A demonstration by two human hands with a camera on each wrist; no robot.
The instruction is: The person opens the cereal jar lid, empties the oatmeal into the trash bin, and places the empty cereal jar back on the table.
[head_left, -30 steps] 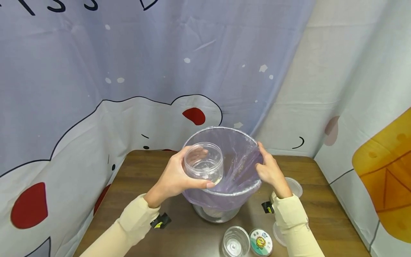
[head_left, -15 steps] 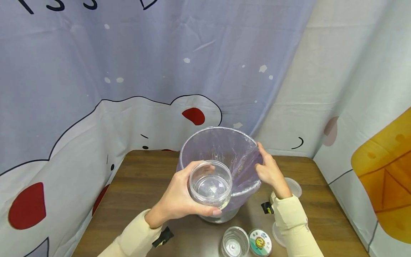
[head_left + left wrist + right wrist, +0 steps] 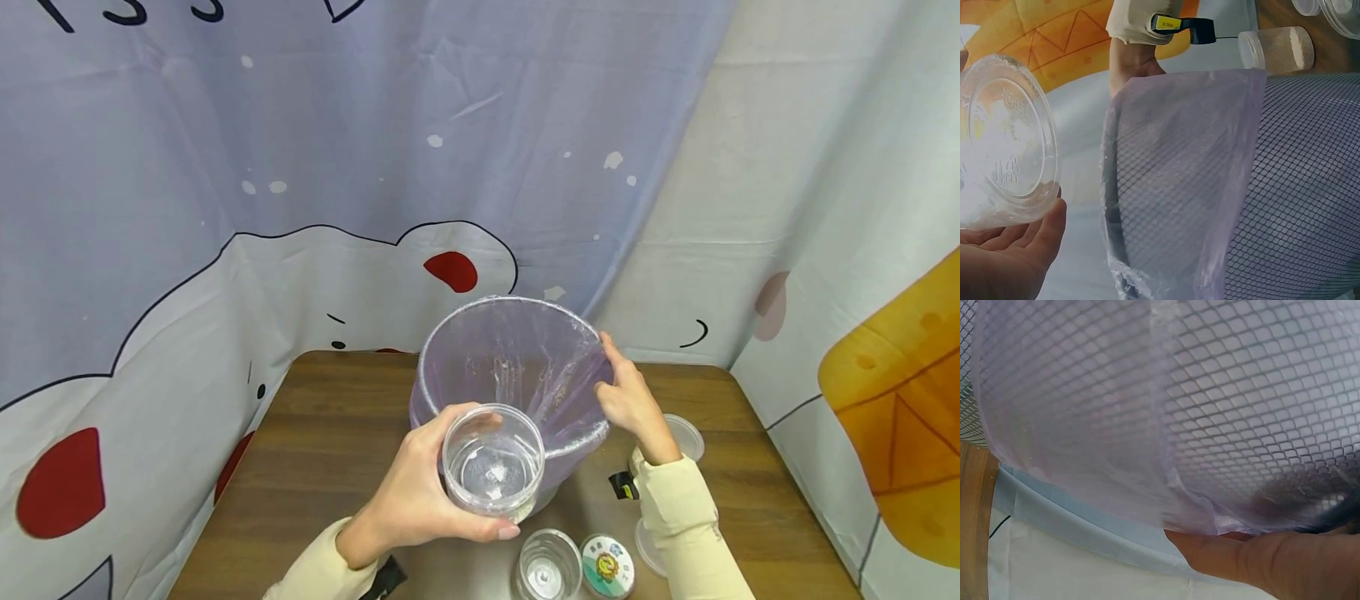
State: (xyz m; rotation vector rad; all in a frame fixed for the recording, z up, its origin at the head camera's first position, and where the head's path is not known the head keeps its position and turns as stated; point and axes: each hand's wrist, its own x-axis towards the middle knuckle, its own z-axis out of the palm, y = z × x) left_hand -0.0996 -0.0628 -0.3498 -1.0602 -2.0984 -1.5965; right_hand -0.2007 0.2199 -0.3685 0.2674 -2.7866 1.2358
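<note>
My left hand (image 3: 420,492) grips a clear plastic jar (image 3: 495,467) from its left side, thumb in front, just before the near rim of a mesh waste bin (image 3: 1310,181). A little whitish residue shows at the jar's base. The bin is lined with a thin purple bag (image 3: 480,358) folded over its rim. At the bin's right edge my right hand (image 3: 632,402) holds the rim through the bag; in the right wrist view its fingers (image 3: 1260,562) lie against the bag's edge, with part of the hand hidden.
Near the front of the wooden table (image 3: 345,417) stands another clear jar (image 3: 550,567), beside a round lid with a printed label (image 3: 607,567). Clear lids (image 3: 686,437) lie near the right forearm. A jar with pale powder (image 3: 1279,49) appears in the left wrist view. Printed curtains (image 3: 375,125) hang behind.
My left hand has drawn the jar back from over the bin's opening, toward me and slightly right. The right hand has stayed on the bin's rim.
</note>
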